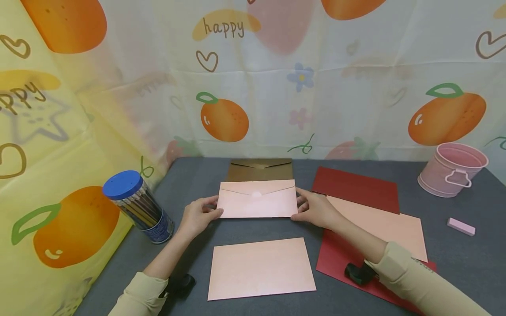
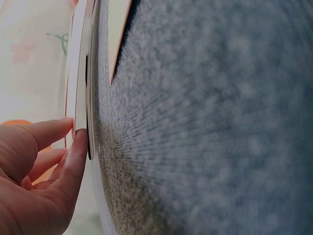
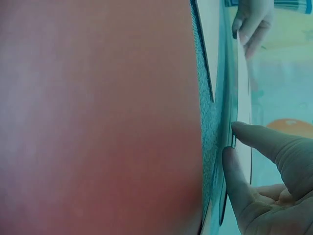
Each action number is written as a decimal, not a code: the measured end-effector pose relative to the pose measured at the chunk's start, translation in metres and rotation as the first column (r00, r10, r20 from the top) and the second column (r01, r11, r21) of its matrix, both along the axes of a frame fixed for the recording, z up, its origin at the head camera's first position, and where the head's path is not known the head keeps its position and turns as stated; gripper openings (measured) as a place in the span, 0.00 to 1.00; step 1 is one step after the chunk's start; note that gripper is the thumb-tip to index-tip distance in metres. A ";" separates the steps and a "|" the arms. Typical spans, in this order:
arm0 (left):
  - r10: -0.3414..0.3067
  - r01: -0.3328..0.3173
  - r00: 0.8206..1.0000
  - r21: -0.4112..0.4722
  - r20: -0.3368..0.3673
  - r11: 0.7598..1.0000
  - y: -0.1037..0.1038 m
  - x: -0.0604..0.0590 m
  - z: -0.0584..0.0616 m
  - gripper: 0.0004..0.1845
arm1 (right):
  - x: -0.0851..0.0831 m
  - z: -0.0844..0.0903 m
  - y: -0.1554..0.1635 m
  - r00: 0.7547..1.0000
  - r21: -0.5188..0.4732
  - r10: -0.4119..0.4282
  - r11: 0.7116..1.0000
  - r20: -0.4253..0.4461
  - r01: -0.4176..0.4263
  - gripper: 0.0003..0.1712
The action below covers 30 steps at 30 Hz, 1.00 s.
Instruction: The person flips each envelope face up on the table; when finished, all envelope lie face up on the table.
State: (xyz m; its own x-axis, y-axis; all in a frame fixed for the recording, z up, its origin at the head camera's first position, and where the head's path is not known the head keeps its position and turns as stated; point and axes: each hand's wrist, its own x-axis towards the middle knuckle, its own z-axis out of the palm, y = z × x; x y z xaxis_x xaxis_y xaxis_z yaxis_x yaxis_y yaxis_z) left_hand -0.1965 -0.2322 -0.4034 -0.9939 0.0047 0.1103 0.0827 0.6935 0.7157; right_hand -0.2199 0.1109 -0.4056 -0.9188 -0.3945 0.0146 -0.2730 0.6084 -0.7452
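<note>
A person holds a pink envelope by its two short ends, near the middle of the grey tabletop. The left hand pinches the left end and the right hand the right end; the wrist views show thumb and fingers of each hand closed on the paper's edge, so both grips are clamped on the envelope.

The envelope seems lifted or tilted a little off the tabletop, though how far cannot be told. Its long axis runs left to right. The flap side faces up, the flap is closed, and its point aims toward the near edge.

Just beyond it lies a brown envelope, partly hidden by the pink one. Nearer the person lies a pink sheet, apart from the envelope. To the right are red sheets with another pink sheet on them; the right forearm crosses over these.

The step in hand looks like carrying or positioning the envelope with both hands. A next move would probably call for keeping it level and freeing one hand to lift the flap, or for setting it down square.

At the left stands a pencil tub; at the far right a pink bucket and an eraser.
</note>
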 end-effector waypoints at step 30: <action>-0.088 0.087 0.996 -0.048 -0.013 0.995 -0.003 0.002 -0.006 0.20 | -0.008 -0.005 -0.005 0.998 0.059 0.056 0.997 -0.030 -0.054 0.37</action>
State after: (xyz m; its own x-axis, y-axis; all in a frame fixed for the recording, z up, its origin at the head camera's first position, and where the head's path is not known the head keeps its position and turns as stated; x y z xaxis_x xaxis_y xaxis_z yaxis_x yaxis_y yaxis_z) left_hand -0.1946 -0.2354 -0.4090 -0.9877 0.0969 0.1227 0.1548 0.7163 0.6804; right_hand -0.2283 0.1057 -0.4102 -0.8951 -0.4455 0.0187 -0.3299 0.6335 -0.6999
